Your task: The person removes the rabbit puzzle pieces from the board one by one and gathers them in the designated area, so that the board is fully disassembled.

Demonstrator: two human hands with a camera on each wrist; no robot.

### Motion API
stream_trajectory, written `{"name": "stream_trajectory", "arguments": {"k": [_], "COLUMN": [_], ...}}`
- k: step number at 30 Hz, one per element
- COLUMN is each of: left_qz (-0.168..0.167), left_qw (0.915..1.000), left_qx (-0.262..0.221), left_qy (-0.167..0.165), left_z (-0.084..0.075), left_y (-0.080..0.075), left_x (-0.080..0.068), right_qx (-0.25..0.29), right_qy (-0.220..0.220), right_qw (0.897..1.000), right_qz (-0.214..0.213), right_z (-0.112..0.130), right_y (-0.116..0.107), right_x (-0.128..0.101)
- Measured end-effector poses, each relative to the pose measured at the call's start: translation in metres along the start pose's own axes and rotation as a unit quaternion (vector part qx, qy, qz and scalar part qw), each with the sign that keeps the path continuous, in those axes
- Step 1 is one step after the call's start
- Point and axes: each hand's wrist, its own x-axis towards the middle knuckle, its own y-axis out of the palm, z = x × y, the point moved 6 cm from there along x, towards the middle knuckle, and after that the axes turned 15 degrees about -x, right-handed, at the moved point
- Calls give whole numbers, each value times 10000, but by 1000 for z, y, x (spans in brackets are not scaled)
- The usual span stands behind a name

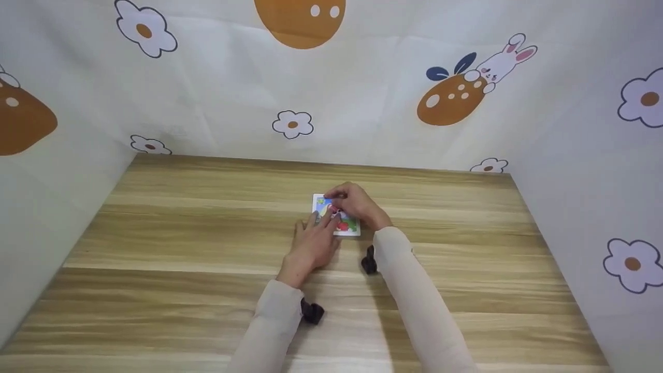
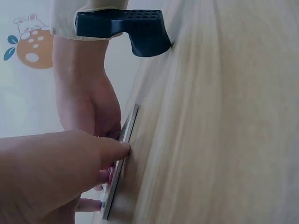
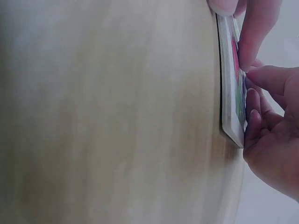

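A small flat picture board [image 1: 353,231] with a white border and a blue, green and red picture lies on the table, partly hidden under both hands. The left hand [image 1: 315,243] comes in from the near left, fingers spread and fairly straight, fingertips on the picture. Its thumb [image 2: 122,148] touches the board's near edge in the left wrist view. From the right, the right hand [image 1: 357,202] bends over the far right part of the board. Its fingers [image 3: 271,78] curl down at the picture surface; I cannot tell if they pinch a piece.
The wood-grain table [image 1: 171,233] extends around the board. Pale cloth walls [image 1: 217,77] with flower, rabbit and orange fruit prints stand behind and at both sides. A dark wrist mount [image 1: 312,313] sits at the left sleeve, another mount [image 1: 369,260] at the right.
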Motion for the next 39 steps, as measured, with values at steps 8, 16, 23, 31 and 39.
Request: {"name": "stream_trajectory", "arguments": {"k": [8,16,23,31,39], "left_qz": [93,60,-6,-116,-158], "left_qw": [9998,9999,9997,9996,9990], "left_qx": [-119,63,166,211,346], "left_qy": [-97,-135,-190,-179,-218], "left_z": [6,3,1,-3,-4], "left_y": [1,4,5,4,6], "left_x": [2,3,3,4,6], "right_qx": [-185,-412,-168,122,12], "right_qy": [-104,-129,87,257,225], "right_qw": [9997,9988,9988,9972,9974], "right_qz": [100,228,448,686,685], "right_z": [3,6,4,5,5], "right_y": [1,1,2,0,0], "right_x": [3,4,3,1,1]}}
